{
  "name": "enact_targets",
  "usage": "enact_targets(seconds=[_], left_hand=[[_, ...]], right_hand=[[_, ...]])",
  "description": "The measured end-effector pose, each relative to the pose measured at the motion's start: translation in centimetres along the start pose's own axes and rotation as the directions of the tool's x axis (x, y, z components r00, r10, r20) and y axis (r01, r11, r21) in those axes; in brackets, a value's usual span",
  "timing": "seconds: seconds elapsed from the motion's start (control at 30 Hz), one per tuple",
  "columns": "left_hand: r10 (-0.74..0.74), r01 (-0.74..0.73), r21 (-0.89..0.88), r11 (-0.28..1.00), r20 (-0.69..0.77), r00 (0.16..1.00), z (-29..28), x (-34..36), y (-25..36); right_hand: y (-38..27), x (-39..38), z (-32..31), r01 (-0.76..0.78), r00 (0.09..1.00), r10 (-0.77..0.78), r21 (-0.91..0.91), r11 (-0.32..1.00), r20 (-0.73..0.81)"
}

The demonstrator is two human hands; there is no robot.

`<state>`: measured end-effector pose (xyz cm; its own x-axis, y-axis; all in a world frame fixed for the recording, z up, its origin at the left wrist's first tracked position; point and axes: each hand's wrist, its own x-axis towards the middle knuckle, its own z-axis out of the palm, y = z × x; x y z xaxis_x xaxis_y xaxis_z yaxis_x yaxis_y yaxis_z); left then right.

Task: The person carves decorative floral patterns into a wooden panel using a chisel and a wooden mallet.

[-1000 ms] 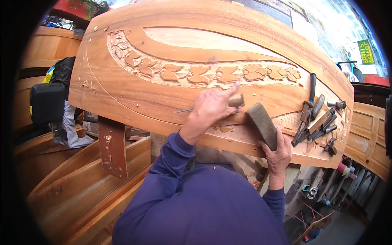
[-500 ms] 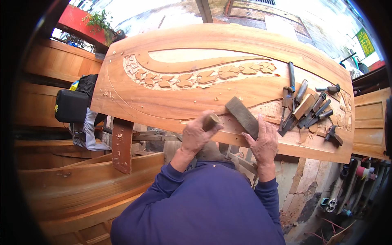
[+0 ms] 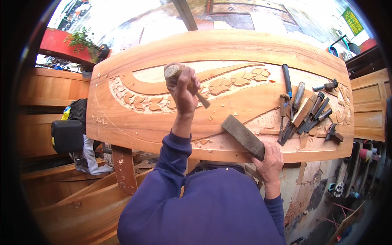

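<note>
The left hand (image 3: 182,87) is closed around a wooden-handled chisel (image 3: 188,85), tip down on the leaf relief of the carved panel (image 3: 220,102). The right hand (image 3: 269,158) grips a rectangular wooden mallet block (image 3: 243,136) at the panel's near edge, forearm extended. Spare chisels (image 3: 304,112) lie to the right.

A large carved wooden panel (image 3: 228,106) serves as the work surface. Wood chips (image 3: 206,141) lie along its near edge. A cluster of chisels (image 3: 304,112) rests at its right end.
</note>
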<state>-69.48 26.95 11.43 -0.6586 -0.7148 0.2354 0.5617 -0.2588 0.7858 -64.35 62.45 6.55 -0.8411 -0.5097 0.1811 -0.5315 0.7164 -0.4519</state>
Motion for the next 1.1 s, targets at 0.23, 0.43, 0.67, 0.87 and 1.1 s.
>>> enact_targets(seconds=[0.23,0.43,0.67,0.87,1.1], left_hand=[[0.033,-0.050,-0.054,0.997,-0.291,0.956,1.3,6.4,-6.7],[0.053,-0.085,-0.069,0.994,-0.375,0.926,1.6,7.9,-8.6],[0.100,-0.111,-0.003,0.994,-0.420,0.902,1.9,7.7,-9.5],[0.152,-0.137,0.067,0.988,-0.445,0.882,2.6,7.7,-9.5],[0.169,-0.084,0.219,0.972,-0.406,0.898,3.6,7.9,-9.7]], right_hand=[[-0.2,1.8,-1.3,-0.129,0.991,0.131,0.168,0.977,-0.004],[-0.1,2.3,-0.9,-0.179,0.984,0.176,0.197,0.964,0.033],[0.2,2.5,-1.1,-0.179,0.983,0.168,0.207,0.962,0.071],[0.6,2.3,-1.3,-0.183,0.983,0.169,0.253,0.950,0.076],[1.3,2.5,-1.9,-0.373,0.927,0.321,0.546,0.750,0.193]])
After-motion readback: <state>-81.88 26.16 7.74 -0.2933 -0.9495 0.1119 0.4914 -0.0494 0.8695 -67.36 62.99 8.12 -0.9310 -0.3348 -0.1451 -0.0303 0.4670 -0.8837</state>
